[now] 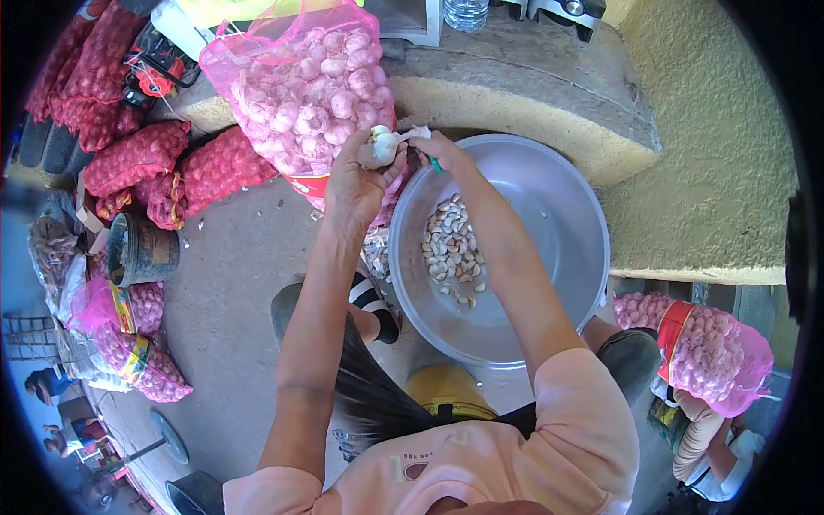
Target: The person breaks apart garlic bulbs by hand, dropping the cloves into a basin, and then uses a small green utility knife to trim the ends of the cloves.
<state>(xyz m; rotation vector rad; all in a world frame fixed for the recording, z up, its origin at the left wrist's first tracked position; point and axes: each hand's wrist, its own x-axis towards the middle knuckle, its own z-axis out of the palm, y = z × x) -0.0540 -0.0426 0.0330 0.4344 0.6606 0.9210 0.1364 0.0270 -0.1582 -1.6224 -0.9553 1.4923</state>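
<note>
My left hand (359, 184) is closed around a white garlic bulb (383, 148), just in front of an open pink mesh sack of garlic (313, 94). Beside it, my right hand (445, 153) grips a small tool with a green handle (436, 165); its working end is hidden. A strip of pale papery skin (415, 133) sticks out between the bulb and my right fingers. Under my right forearm stands a wide grey basin (549, 257), with loose garlic cloves (451, 245) gathered in its left part.
Garlic skins (376, 253) lie left of the basin. A yellow bucket (451, 390) is between my legs. Red sacks (137, 159) and a dark bucket (142, 249) stand left. At right, another person (712, 446) is near a pink sack (708, 352). A concrete ledge (515, 112) runs behind.
</note>
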